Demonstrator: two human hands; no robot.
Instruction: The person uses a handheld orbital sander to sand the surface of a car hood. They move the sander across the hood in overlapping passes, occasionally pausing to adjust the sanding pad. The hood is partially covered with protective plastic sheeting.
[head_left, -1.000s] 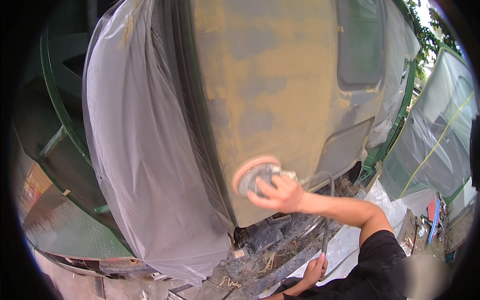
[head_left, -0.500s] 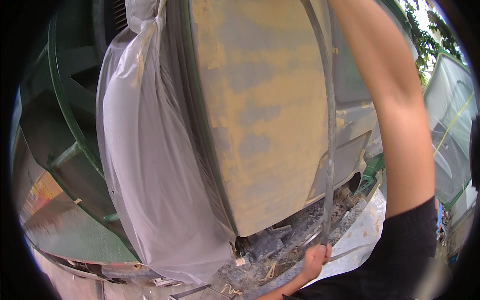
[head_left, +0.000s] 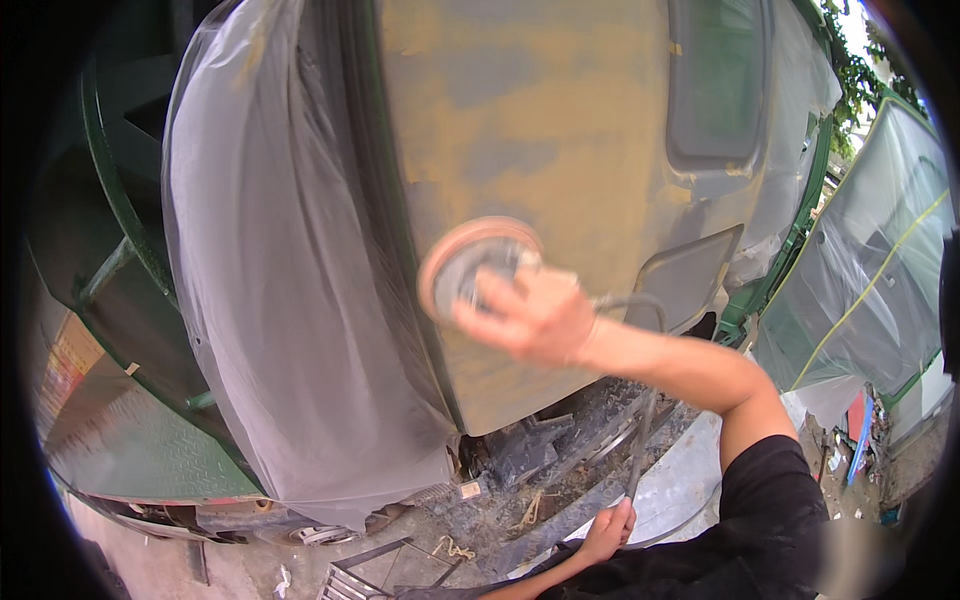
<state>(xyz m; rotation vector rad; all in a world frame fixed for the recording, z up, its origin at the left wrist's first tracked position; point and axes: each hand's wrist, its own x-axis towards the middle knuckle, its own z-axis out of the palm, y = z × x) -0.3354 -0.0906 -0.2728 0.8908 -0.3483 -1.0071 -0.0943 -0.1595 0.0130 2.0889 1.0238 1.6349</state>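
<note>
My right hand (head_left: pixel 540 315), slightly blurred by motion, is closed around a round sander (head_left: pixel 458 272) with an orange-brown rim. The sander is at the lower left of a vehicle panel (head_left: pixel 565 150), near its left edge. Yellowish filler and grey patches cover this panel. From behind my right wrist a grey hose (head_left: pixel 641 450) loops over and drops to my left hand (head_left: pixel 606 530). That hand, low in the view, has its fingers wrapped round the hose.
Translucent plastic sheeting (head_left: pixel 285 300) hangs left of the panel. Beyond it are green vehicle parts (head_left: pixel 110 200). Dirty metal framework (head_left: pixel 570 450) runs under the panel. A metal frame (head_left: pixel 385 570) stands on the ground (head_left: pixel 240 570). A plastic-covered green frame (head_left: pixel 870 260) stands at right.
My right hand came down from beyond the top edge, bringing the sander into view. The hose, formerly hanging long across the panel, now bends at my wrist. My left hand still grips it.
</note>
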